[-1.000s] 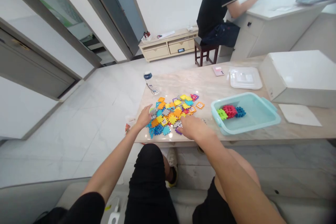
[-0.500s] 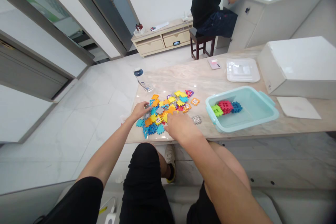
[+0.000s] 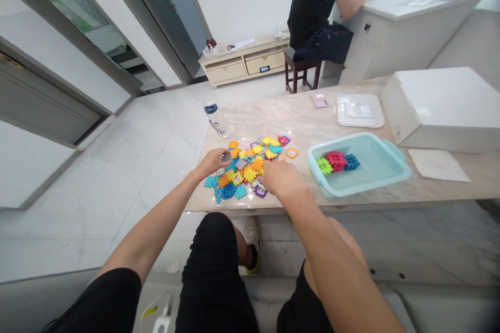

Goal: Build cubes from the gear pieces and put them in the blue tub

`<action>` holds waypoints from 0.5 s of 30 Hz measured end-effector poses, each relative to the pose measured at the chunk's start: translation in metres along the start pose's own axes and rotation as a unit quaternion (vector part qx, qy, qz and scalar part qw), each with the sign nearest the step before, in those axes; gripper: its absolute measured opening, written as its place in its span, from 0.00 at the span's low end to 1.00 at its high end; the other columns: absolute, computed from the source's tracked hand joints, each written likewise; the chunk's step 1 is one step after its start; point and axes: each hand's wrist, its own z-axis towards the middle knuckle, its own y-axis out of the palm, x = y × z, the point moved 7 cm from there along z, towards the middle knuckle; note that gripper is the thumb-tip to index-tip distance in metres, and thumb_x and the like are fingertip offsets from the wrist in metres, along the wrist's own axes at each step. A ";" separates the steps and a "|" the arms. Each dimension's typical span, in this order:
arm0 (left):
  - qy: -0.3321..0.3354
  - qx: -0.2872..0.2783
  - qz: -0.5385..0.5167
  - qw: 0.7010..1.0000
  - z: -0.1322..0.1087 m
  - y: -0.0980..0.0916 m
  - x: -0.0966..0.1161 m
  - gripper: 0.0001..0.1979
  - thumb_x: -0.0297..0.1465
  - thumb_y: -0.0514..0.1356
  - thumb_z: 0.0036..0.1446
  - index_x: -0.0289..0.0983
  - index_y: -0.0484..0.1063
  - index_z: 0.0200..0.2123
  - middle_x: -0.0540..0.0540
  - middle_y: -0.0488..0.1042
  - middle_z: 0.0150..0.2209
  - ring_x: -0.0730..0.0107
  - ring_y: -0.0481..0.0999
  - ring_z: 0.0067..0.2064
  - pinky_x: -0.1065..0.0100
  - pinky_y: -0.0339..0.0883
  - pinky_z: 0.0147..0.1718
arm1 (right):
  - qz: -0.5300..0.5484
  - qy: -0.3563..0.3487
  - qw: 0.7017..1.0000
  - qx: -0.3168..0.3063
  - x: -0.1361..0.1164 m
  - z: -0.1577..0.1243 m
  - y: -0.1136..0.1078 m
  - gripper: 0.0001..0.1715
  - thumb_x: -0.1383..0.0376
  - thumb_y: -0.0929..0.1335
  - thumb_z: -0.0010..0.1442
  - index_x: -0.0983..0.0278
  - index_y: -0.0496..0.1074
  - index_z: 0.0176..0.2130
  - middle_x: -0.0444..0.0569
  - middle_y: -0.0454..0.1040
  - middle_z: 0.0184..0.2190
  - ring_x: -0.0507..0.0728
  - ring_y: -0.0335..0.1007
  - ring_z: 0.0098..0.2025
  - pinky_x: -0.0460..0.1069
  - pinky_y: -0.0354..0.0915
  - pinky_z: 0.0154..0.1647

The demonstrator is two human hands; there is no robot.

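Left hand (image 3: 212, 163) pinches a gray piece (image 3: 225, 157); right hand (image 3: 286, 177), can't tell. The right-side tub (image 3: 385, 173) has blocks (image 3: 336, 161); a big middle pile (image 3: 250, 174) waits.

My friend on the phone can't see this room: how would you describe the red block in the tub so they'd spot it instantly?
On the marble-patterned table, find the turquoise tub near the white box. Inside, towards the picture's left, three blocks sit in a row. The red block is the middle one, larger than the green block and the blue block.
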 end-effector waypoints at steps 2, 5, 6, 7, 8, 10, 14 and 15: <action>0.058 -0.033 -0.017 0.998 0.000 0.003 0.019 0.19 0.42 0.66 0.62 0.39 0.80 0.52 0.41 0.83 0.52 0.54 0.80 0.55 0.59 0.70 0.59 | -0.006 0.014 1.000 0.011 0.001 -0.001 -0.001 0.21 0.63 0.67 0.74 0.71 0.79 0.59 0.69 0.81 0.57 0.70 0.79 0.61 0.59 0.74 0.58; 0.121 -0.072 -0.032 0.990 0.005 0.011 0.040 0.18 0.41 0.67 0.62 0.41 0.80 0.52 0.41 0.82 0.53 0.53 0.78 0.57 0.58 0.68 0.61 | -0.025 0.019 0.999 0.035 -0.004 -0.003 -0.003 0.23 0.62 0.67 0.74 0.73 0.77 0.61 0.71 0.79 0.60 0.72 0.75 0.65 0.61 0.72 0.60; 0.135 -0.081 -0.034 0.987 0.007 0.014 0.045 0.17 0.41 0.67 0.63 0.42 0.80 0.52 0.40 0.81 0.53 0.52 0.78 0.58 0.58 0.68 0.62 | -0.030 0.022 0.998 0.041 -0.005 -0.003 -0.004 0.24 0.62 0.67 0.73 0.73 0.77 0.61 0.72 0.78 0.61 0.72 0.74 0.65 0.62 0.71 0.61; 0.147 -0.090 -0.035 0.984 0.009 0.016 0.048 0.17 0.41 0.67 0.63 0.42 0.79 0.52 0.40 0.81 0.53 0.52 0.78 0.58 0.57 0.68 0.62 | -0.031 0.024 0.998 0.042 -0.007 -0.004 -0.004 0.24 0.62 0.67 0.73 0.73 0.77 0.61 0.72 0.78 0.61 0.73 0.73 0.66 0.62 0.71 0.61; 0.157 -0.099 -0.035 0.982 0.010 0.018 0.050 0.16 0.40 0.67 0.63 0.42 0.79 0.52 0.39 0.80 0.53 0.52 0.77 0.58 0.57 0.68 0.62 | -0.030 0.024 0.998 0.041 -0.008 -0.004 -0.004 0.24 0.62 0.67 0.73 0.73 0.77 0.61 0.72 0.78 0.61 0.72 0.73 0.66 0.61 0.71 0.61; 0.174 -0.115 -0.032 0.978 0.010 0.022 0.052 0.16 0.39 0.67 0.63 0.42 0.79 0.53 0.39 0.80 0.54 0.52 0.77 0.59 0.57 0.68 0.62 | -0.026 0.020 0.999 0.034 -0.010 -0.004 -0.003 0.24 0.62 0.67 0.73 0.72 0.78 0.60 0.71 0.78 0.61 0.72 0.73 0.66 0.60 0.71 0.61; 0.184 -0.126 -0.027 0.974 0.008 0.025 0.050 0.16 0.37 0.66 0.64 0.43 0.78 0.54 0.40 0.80 0.55 0.53 0.79 0.58 0.59 0.70 0.60 | -0.038 0.007 0.999 0.030 -0.014 -0.002 -0.004 0.23 0.62 0.67 0.72 0.71 0.79 0.59 0.71 0.80 0.59 0.71 0.75 0.64 0.61 0.72 0.61; 0.182 -0.122 -0.026 0.975 0.008 0.025 0.049 0.16 0.38 0.65 0.65 0.43 0.78 0.54 0.40 0.81 0.54 0.53 0.79 0.57 0.59 0.71 0.59 | -0.042 0.005 0.999 0.029 -0.014 -0.001 -0.004 0.22 0.63 0.66 0.72 0.70 0.79 0.58 0.70 0.80 0.59 0.71 0.76 0.64 0.61 0.72 0.61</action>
